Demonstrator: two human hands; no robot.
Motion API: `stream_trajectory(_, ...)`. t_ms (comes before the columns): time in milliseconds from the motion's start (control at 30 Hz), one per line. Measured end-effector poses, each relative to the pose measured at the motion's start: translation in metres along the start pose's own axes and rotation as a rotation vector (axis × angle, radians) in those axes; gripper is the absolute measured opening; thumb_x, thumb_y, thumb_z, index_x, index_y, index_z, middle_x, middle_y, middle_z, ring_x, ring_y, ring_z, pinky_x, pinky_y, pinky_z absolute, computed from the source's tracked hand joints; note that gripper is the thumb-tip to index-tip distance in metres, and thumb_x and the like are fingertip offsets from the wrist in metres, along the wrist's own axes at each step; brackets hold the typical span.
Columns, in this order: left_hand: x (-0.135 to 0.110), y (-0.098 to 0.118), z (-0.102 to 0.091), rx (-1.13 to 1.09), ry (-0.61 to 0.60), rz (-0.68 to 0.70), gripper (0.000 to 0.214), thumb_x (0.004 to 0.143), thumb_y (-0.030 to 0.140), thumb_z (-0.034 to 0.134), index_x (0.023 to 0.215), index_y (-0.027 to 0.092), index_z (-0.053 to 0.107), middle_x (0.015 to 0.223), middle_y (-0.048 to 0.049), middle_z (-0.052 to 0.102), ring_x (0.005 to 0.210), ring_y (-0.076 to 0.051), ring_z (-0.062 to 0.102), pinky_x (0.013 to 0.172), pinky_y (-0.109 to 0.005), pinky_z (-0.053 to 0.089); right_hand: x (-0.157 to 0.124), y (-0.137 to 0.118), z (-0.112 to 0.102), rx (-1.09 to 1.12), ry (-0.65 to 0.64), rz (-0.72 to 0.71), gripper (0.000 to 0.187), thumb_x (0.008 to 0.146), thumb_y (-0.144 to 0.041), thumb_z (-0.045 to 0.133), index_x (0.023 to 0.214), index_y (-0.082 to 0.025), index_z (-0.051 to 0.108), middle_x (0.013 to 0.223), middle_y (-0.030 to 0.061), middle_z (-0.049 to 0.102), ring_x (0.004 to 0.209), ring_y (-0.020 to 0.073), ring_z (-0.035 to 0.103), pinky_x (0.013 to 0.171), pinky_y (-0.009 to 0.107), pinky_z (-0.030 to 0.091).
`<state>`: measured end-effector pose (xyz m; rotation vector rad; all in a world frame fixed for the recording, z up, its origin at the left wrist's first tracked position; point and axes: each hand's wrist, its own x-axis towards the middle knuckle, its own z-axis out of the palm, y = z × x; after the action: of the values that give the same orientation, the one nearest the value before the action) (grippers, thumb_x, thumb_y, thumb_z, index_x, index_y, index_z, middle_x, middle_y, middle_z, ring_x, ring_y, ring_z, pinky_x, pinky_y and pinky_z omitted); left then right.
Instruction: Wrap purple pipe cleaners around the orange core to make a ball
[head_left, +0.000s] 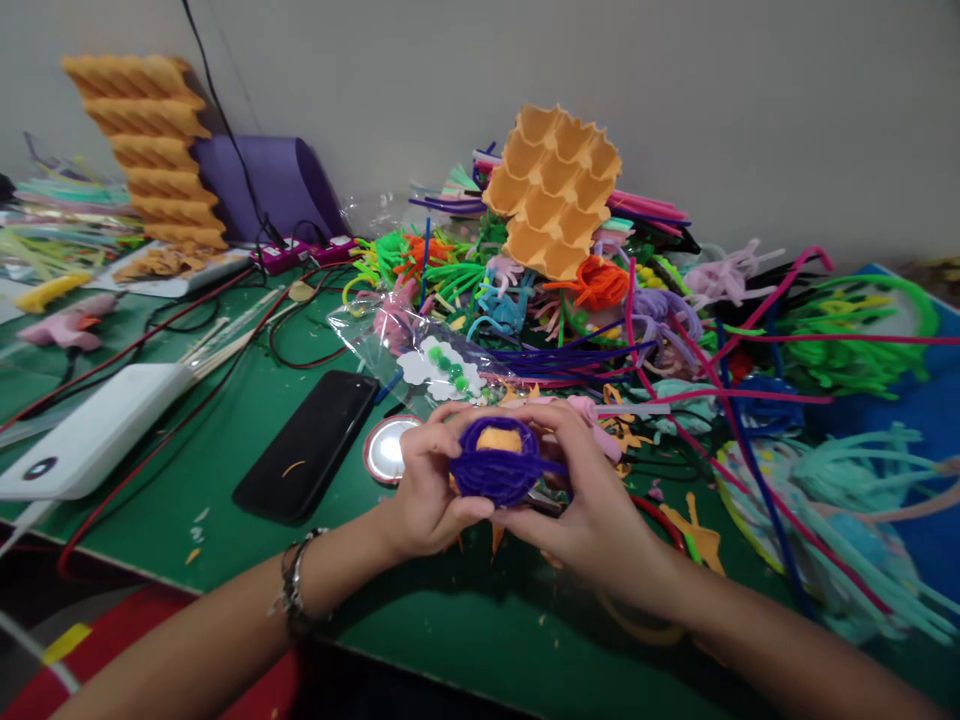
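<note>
Both hands meet over the green table [465,620], gripping a small craft piece [498,462]: purple pipe cleaner wound round an orange core. My left hand [427,490] pinches its left side with thumb underneath; a bracelet sits on that wrist. My right hand [592,490] holds its right side, fingers curled over the top. A purple pipe-cleaner end sticks out to the right by my right fingers.
A black phone [307,455] and a round mirror [386,450] lie left of the hands. A white power bank [90,430] lies further left amid red and black cables. A heap of coloured pipe cleaners [675,330], orange honeycomb foam [559,190] and a plastic bag [420,350] fill the back and right.
</note>
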<state>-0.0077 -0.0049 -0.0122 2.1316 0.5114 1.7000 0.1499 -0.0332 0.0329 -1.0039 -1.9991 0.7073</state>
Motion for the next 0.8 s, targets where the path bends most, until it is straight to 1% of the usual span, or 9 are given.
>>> stream_trajectory(100, -0.001, 0.000, 0.000, -0.006, -0.013, -0.034, 0.036, 0.085, 0.048, 0.048, 0.107, 0.026, 0.032, 0.108, -0.0087, 0.057, 0.101, -0.023, 0.059, 0.088, -0.046, 0.042, 0.001, -0.003, -0.002, -0.015, -0.004, 0.001, 0.046, 0.072, -0.020, 0.065, 0.113, -0.026, 0.044, 0.109, 0.0048, 0.053, 0.099, 0.0196, 0.052, 0.084, 0.035, 0.044)
stream_trajectory(167, -0.001, -0.001, -0.002, -0.027, -0.037, -0.063, 0.045, 0.083, 0.048, 0.052, 0.116, 0.025, 0.031, 0.110, -0.0095, 0.054, 0.100, -0.023, 0.059, 0.084, -0.041, 0.047, 0.003, -0.005, -0.005, -0.054, 0.001, -0.023, 0.048, 0.069, -0.016, 0.064, 0.113, -0.026, 0.045, 0.108, 0.0039, 0.054, 0.099, 0.0195, 0.051, 0.085, 0.035, 0.043)
stream_trajectory(267, 0.000, 0.000, -0.006, -0.078, -0.134, -0.133, 0.058, 0.081, 0.047, 0.055, 0.127, 0.024, 0.027, 0.114, -0.0108, 0.051, 0.100, -0.022, 0.059, 0.078, -0.035, 0.052, 0.005, -0.006, -0.008, -0.113, 0.011, -0.059, 0.051, 0.065, -0.012, 0.062, 0.112, -0.024, 0.045, 0.105, 0.0046, 0.054, 0.098, 0.0198, 0.051, 0.084, 0.034, 0.043)
stream_trajectory(367, 0.003, 0.003, -0.008, -0.106, -0.246, -0.218, 0.061, 0.080, 0.051, 0.054, 0.129, 0.023, 0.030, 0.120, -0.0127, 0.050, 0.108, -0.027, 0.055, 0.086, -0.039, 0.051, 0.005, -0.003, -0.008, -0.168, 0.026, -0.103, 0.053, 0.063, -0.012, 0.060, 0.112, -0.023, 0.043, 0.104, 0.0062, 0.052, 0.097, 0.0210, 0.052, 0.081, 0.035, 0.044)
stream_trajectory(433, 0.004, 0.005, -0.008, -0.126, -0.287, -0.251, 0.060, 0.080, 0.051, 0.053, 0.129, 0.023, 0.032, 0.122, -0.0132, 0.049, 0.111, -0.029, 0.053, 0.090, -0.042, 0.048, 0.004, -0.001, -0.007, -0.192, 0.024, -0.130, 0.055, 0.062, -0.012, 0.058, 0.113, -0.024, 0.041, 0.104, 0.0059, 0.052, 0.095, 0.0213, 0.052, 0.081, 0.037, 0.044)
stream_trajectory(533, 0.005, 0.006, -0.008, -0.136, -0.295, -0.254, 0.059, 0.081, 0.047, 0.053, 0.130, 0.023, 0.033, 0.123, -0.0129, 0.049, 0.112, -0.028, 0.052, 0.094, -0.043, 0.046, 0.004, 0.001, -0.005, -0.182, 0.018, -0.159, 0.056, 0.061, -0.011, 0.057, 0.112, -0.026, 0.039, 0.102, 0.0046, 0.053, 0.094, 0.0216, 0.053, 0.082, 0.038, 0.043)
stream_trajectory(667, 0.006, 0.006, -0.009, -0.053, -0.284, -0.226, 0.059, 0.079, 0.044, 0.057, 0.129, 0.023, 0.035, 0.121, -0.0128, 0.052, 0.110, -0.027, 0.053, 0.094, -0.043, 0.046, 0.006, 0.003, -0.006, -0.164, 0.018, -0.194, 0.055, 0.061, -0.010, 0.055, 0.112, -0.026, 0.039, 0.103, 0.0043, 0.055, 0.095, 0.0222, 0.053, 0.082, 0.039, 0.043)
stream_trajectory(800, 0.006, 0.005, -0.011, 0.029, -0.279, -0.237, 0.057, 0.079, 0.041, 0.058, 0.128, 0.022, 0.036, 0.121, -0.0134, 0.053, 0.109, -0.027, 0.054, 0.092, -0.042, 0.047, 0.008, 0.004, -0.007, -0.167, -0.001, -0.177, 0.054, 0.064, -0.008, 0.054, 0.113, -0.025, 0.040, 0.105, 0.0053, 0.054, 0.095, 0.0214, 0.052, 0.081, 0.037, 0.043)
